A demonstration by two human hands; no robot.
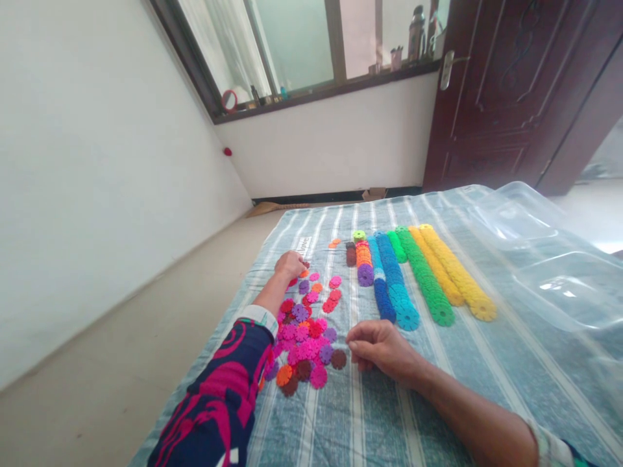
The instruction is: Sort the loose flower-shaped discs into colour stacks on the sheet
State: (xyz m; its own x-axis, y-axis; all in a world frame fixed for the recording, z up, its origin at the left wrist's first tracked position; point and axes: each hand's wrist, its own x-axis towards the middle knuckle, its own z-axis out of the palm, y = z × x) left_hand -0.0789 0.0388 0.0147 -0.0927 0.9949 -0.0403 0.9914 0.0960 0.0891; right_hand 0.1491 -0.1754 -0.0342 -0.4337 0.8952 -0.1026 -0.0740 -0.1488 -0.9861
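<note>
Room, head view: a white wall (97, 143) is standing toward 10 o'clock, a framed window (292, 48) toward 12 and a dark red door (506, 84) toward 1, reading the clock from the loose discs.
Striped cloth: pale blue-green fabric (331, 428) is covering the surface, probably giving the flat discs a plain ground; what is supporting it is hidden.
Loose discs: pink, red, purple, orange and brown notched pieces (306, 349) are lying mixed and overlapping between the forearms, seemingly placed within easy reach of both hands.
Left hand: the left hand (291, 264) is resting at 12 o'clock, fingers bending down narrowly beside a dark piece; whether they are gripping it, I cannot tell.
Right hand: the right hand (384, 350) is hovering or resting at 3 o'clock, thumb and fingers drawing together just beside a brown disc (339, 359); anything inside is staying hidden.
Rows: yellow (479, 308), green (423, 275) and blue (389, 259) discs are overlapping in lines toward 2 o'clock, apparently so colours are remaining apart; shorter orange (363, 253) and brown (351, 255) groups are sitting nearer 1.
Clear containers: two tubs (564, 285) are standing toward 3 o'clock, likely leaving the discs room.
</note>
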